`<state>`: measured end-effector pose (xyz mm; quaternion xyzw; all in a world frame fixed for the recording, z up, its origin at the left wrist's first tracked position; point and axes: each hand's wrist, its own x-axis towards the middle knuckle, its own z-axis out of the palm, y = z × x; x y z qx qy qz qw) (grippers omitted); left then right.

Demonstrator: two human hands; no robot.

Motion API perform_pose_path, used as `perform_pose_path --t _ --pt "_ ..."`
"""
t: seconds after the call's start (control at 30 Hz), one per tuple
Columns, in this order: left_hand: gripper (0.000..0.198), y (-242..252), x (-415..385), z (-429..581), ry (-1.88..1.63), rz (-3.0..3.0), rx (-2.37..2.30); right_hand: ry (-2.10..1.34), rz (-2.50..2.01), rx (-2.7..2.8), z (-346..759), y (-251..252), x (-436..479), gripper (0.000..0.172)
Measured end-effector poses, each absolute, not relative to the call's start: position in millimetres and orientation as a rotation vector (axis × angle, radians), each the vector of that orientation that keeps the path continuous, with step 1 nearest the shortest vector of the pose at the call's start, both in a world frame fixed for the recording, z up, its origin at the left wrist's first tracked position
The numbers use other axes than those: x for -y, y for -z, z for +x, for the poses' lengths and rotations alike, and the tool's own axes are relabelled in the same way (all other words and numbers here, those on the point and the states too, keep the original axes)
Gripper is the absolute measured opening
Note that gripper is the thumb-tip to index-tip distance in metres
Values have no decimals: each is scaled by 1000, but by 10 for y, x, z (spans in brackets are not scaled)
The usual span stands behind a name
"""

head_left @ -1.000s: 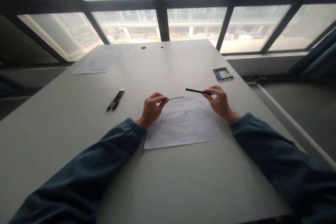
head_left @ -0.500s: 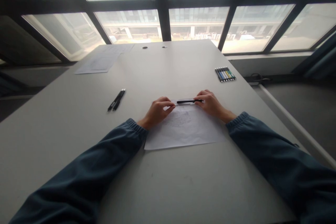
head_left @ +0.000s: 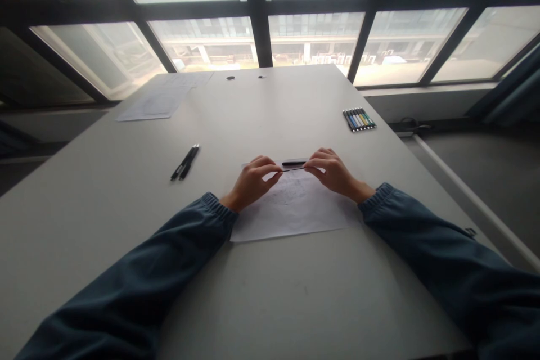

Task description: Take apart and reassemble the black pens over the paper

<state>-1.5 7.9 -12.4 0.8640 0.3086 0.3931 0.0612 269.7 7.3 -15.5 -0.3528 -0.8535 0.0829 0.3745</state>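
A thin dark rod, by its look a pen refill (head_left: 293, 169), stretches between my two hands above the paper. My left hand (head_left: 255, 177) pinches its left end between thumb and fingertips. The right end is pinched by my right hand (head_left: 329, 171), fingers closed. Just behind the rod lies a black pen (head_left: 293, 163), its right part hidden by my right hand. Under both hands is a white sheet of paper (head_left: 295, 214) with a faint drawing near its upper middle.
Two dark pens (head_left: 184, 163) lie side by side on the white table (head_left: 253, 292), left of my hands. A row of several coloured pens (head_left: 359, 119) sits near the right edge. More papers (head_left: 152, 101) are at the far left. Windows (head_left: 316, 34) stand behind the table.
My right hand has moved left, off the black pen, and now grips the right end of the refill. My left hand keeps its pinch. The camera view has shifted slightly.
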Motion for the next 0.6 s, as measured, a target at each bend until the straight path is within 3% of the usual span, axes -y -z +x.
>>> perform_pose_path --t 0.37,0.6 --pt "21 203 -155 -139 -1027 2664 -1002 -141 -1024 2145 2879 283 -27 17" --pt "14 192 -155 -156 -901 2659 -977 -167 -1030 2223 2871 340 -83 13"
